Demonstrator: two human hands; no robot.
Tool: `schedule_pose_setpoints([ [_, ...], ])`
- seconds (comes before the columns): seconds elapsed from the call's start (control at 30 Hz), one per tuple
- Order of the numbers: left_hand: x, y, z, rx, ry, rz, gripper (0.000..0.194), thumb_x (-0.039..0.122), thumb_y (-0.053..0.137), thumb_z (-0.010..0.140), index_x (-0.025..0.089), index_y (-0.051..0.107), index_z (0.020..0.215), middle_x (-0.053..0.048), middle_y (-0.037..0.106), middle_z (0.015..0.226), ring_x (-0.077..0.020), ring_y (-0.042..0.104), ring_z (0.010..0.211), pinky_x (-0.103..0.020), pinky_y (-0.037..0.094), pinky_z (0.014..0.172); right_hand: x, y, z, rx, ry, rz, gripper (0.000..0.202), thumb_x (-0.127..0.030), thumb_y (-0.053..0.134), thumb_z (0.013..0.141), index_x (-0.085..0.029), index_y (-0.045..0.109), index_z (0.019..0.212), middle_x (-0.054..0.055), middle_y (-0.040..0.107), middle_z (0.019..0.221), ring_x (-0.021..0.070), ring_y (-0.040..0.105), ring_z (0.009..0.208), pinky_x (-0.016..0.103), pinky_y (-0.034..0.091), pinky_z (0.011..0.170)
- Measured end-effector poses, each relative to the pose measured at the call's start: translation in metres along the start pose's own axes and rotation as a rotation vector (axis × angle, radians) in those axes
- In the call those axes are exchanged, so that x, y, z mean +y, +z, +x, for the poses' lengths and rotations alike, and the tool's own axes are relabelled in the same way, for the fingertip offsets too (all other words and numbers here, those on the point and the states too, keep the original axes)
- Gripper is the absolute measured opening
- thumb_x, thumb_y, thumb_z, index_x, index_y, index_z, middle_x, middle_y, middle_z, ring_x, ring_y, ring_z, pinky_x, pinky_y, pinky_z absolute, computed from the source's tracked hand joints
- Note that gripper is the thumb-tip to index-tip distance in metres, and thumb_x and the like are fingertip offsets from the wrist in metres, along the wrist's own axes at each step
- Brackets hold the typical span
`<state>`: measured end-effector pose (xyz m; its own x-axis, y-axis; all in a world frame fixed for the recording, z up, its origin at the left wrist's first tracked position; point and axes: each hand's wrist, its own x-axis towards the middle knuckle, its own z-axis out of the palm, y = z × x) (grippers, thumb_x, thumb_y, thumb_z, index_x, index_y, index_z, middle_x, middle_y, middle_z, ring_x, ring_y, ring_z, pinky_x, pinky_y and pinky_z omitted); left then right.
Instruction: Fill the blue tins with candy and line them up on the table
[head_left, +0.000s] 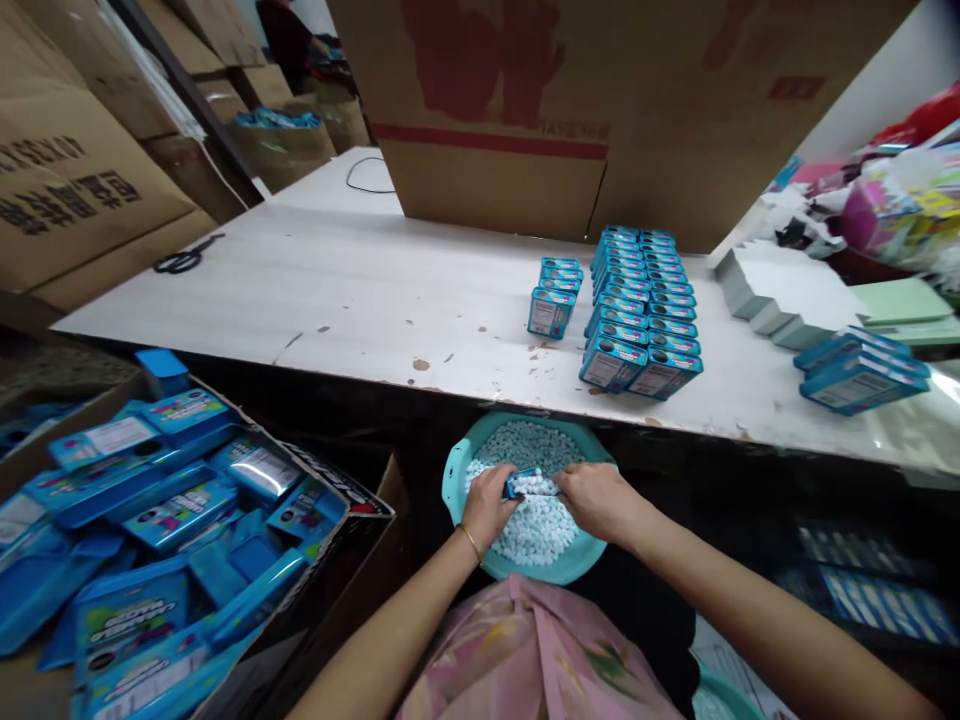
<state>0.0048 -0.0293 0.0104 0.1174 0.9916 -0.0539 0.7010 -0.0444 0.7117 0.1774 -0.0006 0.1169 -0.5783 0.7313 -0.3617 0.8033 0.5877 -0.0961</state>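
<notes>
A turquoise basin (454, 470) full of small white pellets (536, 530) sits in front of my body, below the table's edge. Over it, my left hand (489, 503) is closed around a small blue container (514, 487), its open end facing right. My right hand (596, 497) is closed on the other side, fingers pinched beside a heap of pellets at the container's mouth. What those fingers grip is hidden. Both hands are close together, just above the pellets.
On the white table (360, 290) stand rows of blue packs (637, 320), a shorter row (553, 312) and a few more packs (862, 375). Black scissors (184, 258) lie at left. A carton of blue containers (180, 510) is beside me. A large cardboard box (510, 170) stands behind.
</notes>
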Motion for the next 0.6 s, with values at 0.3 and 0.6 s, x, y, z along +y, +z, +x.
schedule_pose_setpoints([
  [0.3,-0.016,0.004,-0.004,0.087,0.003,-0.149,0.033,0.022,0.059,0.065,0.02,0.052,0.097,-0.005,0.059,0.095,-0.0199,0.052,0.092,-0.033,0.039,0.083,-0.012,-0.014,0.001,0.03,-0.052,-0.07,0.021,-0.01,0.039,0.074,-0.014,0.058,0.082,0.01,0.06,0.078,0.0191,0.056,0.07,0.027,0.039,0.058],
  [0.6,-0.043,-0.023,-0.024,0.407,-0.322,-0.397,0.041,0.042,0.057,0.067,0.018,0.045,0.098,-0.002,0.054,0.083,-0.0154,0.054,0.075,-0.029,0.045,0.072,0.034,0.089,0.019,-0.062,0.233,0.133,0.03,-0.007,0.032,0.079,-0.012,0.055,0.097,0.015,0.057,0.093,0.0229,0.052,0.089,0.034,0.036,0.076],
])
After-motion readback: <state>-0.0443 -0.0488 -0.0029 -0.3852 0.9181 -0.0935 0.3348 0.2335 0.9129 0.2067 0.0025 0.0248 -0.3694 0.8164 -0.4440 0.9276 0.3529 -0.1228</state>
